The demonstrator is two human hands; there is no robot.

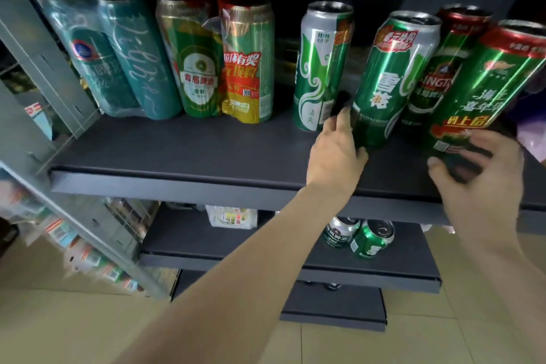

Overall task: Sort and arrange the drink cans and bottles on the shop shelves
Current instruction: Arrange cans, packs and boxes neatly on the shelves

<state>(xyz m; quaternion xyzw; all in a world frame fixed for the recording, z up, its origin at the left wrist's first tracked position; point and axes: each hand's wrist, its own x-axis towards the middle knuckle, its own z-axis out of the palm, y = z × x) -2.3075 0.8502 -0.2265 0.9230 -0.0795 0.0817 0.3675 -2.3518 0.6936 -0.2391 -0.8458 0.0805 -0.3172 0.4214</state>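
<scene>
2 hands grip tall beer cans on a dark shop shelf (177, 151).
Left hand (335, 154) fingers wrap the silver-topped green can (390, 74); right hand (481, 174) fingers clasp the red-topped green can (484, 89).

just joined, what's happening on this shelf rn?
A person is arranging beer cans on the upper dark shelf. The left hand grips the base of a green can with a silver top; the right hand holds a green can with a red top near the right edge. Shrink-wrapped can packs stand to the left, and two smaller cans sit on the shelf below.
</scene>
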